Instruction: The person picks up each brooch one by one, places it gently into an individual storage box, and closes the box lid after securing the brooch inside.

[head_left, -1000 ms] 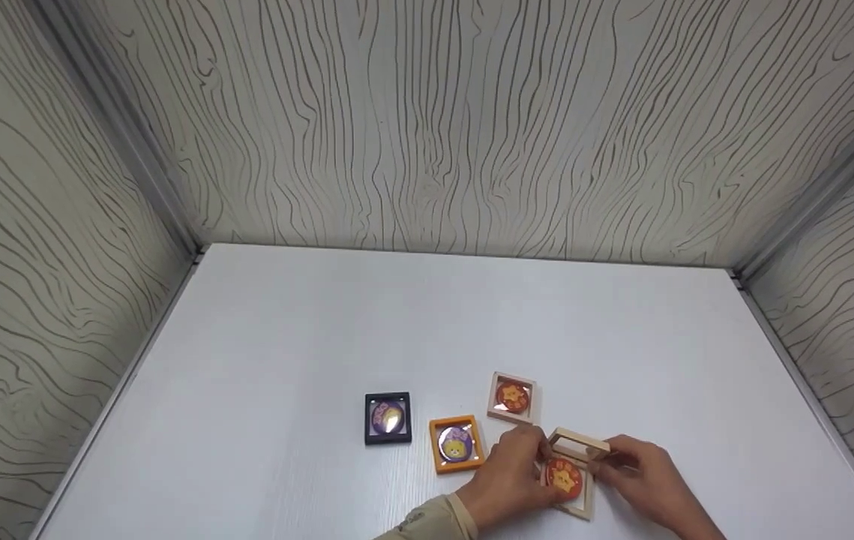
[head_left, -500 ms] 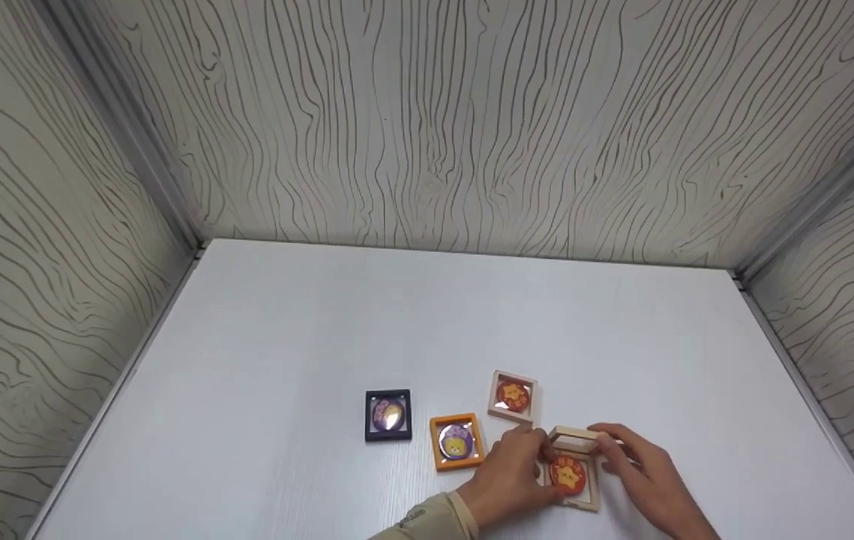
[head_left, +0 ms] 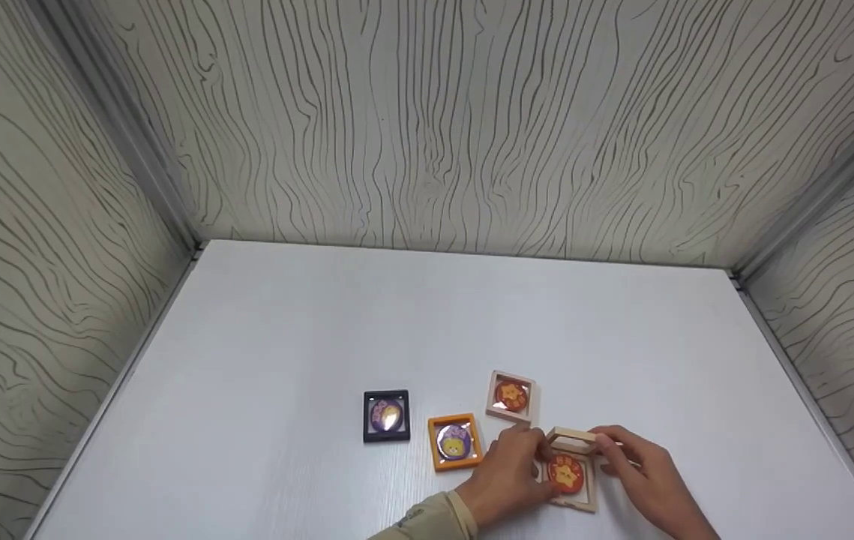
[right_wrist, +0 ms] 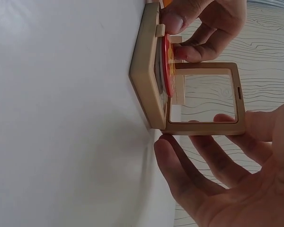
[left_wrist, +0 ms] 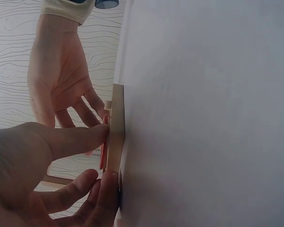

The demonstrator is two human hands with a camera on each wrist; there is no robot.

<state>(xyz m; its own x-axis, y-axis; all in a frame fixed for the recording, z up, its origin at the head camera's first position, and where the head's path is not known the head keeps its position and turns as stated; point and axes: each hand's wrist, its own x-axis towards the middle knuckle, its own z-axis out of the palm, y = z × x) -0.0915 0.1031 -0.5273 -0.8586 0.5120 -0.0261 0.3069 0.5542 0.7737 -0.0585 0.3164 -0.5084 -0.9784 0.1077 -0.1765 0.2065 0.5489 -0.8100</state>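
Observation:
A pale wooden display frame (head_left: 589,499) stands open on its hinge at the near right, its lid (right_wrist: 203,128) raised steeply from the base (right_wrist: 146,71). Inside the base lies a round red badge with a yellow star (head_left: 566,474). My left hand (head_left: 505,476) grips the base from the left, its thumb at the near side beside the badge and fingers at the far left corner. With thumb and fingers, my right hand (head_left: 644,469) holds the lid by its upper right edge. The lid's window is see-through in the right wrist view.
Behind the left hand lies a closed pale frame (head_left: 510,396) with another red star badge. Left of it are an orange frame (head_left: 455,442) and a black frame (head_left: 387,415), each holding a purple badge. Wood-grain panels (head_left: 427,127) border the white table (head_left: 397,315).
My right hand has shifted slightly up along the lid to its upper corner, and the open frame has turned a little. My left hand keeps its grip; the other frames stay put.

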